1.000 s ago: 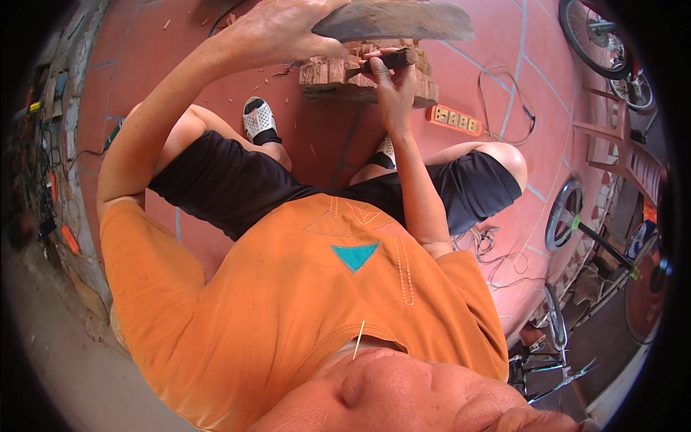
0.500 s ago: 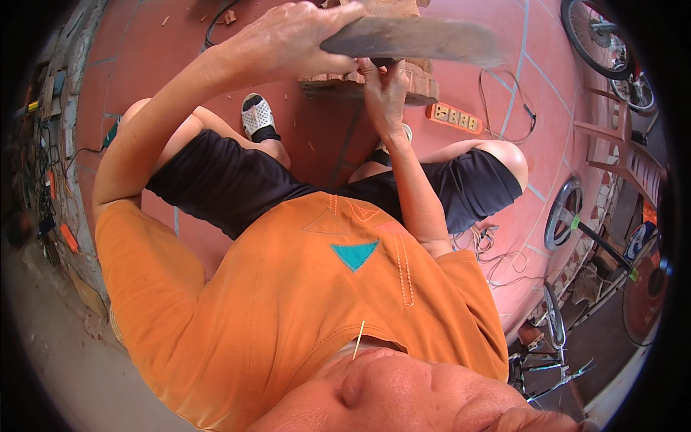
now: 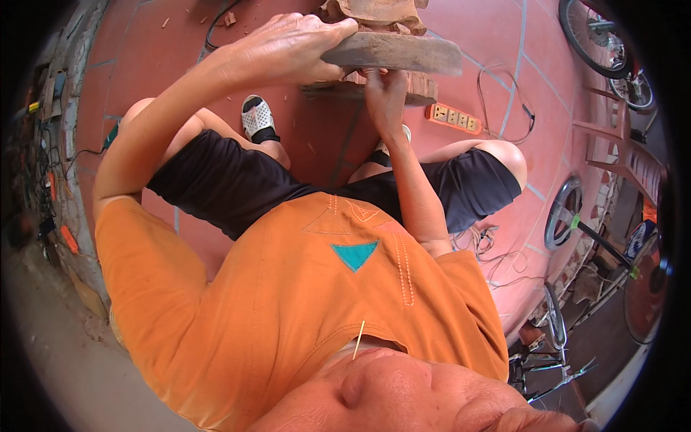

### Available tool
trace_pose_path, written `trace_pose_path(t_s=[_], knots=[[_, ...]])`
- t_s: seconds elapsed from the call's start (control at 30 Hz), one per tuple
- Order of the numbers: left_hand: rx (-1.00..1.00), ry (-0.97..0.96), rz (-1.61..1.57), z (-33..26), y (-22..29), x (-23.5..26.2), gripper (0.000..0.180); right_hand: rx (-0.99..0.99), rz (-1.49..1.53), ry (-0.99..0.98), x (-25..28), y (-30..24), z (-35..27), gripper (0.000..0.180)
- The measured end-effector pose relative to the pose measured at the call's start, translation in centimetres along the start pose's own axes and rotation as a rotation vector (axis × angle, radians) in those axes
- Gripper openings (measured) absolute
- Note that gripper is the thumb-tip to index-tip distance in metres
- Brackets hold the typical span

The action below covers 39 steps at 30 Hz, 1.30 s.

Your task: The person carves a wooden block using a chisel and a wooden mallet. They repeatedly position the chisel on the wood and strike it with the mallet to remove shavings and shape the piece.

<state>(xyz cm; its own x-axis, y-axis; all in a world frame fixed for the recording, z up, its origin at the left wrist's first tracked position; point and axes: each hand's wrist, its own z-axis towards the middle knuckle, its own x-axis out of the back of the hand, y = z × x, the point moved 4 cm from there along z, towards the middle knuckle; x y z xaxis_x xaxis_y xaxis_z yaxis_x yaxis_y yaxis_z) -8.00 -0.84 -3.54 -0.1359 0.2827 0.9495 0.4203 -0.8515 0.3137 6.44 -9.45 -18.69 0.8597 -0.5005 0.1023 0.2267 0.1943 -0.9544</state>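
My left hand [image 3: 291, 49] is closed round one end of a flat, grey-brown wooden bar [image 3: 396, 52], which points to the right. Just under the bar, my right hand [image 3: 386, 97] has its fingers curled together. Whatever they grip is hidden by the bar. Behind and below the bar sits a carved block of reddish-brown wood [image 3: 374, 10]. Its near, rough-edged part [image 3: 421, 88] shows beside my right hand.
An orange power strip [image 3: 453, 118] lies on the red tiled floor to the right, near a looped cable [image 3: 504, 137]. Wood chips [image 3: 229, 19] are scattered at the far left. Farther right stand a plastic chair [image 3: 622, 155] and a bicycle wheel [image 3: 597, 39].
The wooden bar, blurred before, has come nearer and to the left with my left hand and now looks sharper. My right hand has shifted slightly nearer, under the bar.
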Motion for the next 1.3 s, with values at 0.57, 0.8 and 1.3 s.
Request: trace_pose_path(t_s=[0.57,0.8,1.3], knots=[[0.123,-0.051,-0.063,0.4,-1.9,3.6,0.052,-0.266,0.501,0.072,1.6,0.0,0.9,0.015],[0.124,-0.084,-0.081,0.3,-1.1,3.7,0.051,-0.243,0.432,0.046,0.6,0.3,0.6,0.017],[0.094,-0.037,0.003,-0.1,-0.7,-0.1,0.053,-0.009,-0.016,-0.005,-0.2,2.0,0.5,0.033]])
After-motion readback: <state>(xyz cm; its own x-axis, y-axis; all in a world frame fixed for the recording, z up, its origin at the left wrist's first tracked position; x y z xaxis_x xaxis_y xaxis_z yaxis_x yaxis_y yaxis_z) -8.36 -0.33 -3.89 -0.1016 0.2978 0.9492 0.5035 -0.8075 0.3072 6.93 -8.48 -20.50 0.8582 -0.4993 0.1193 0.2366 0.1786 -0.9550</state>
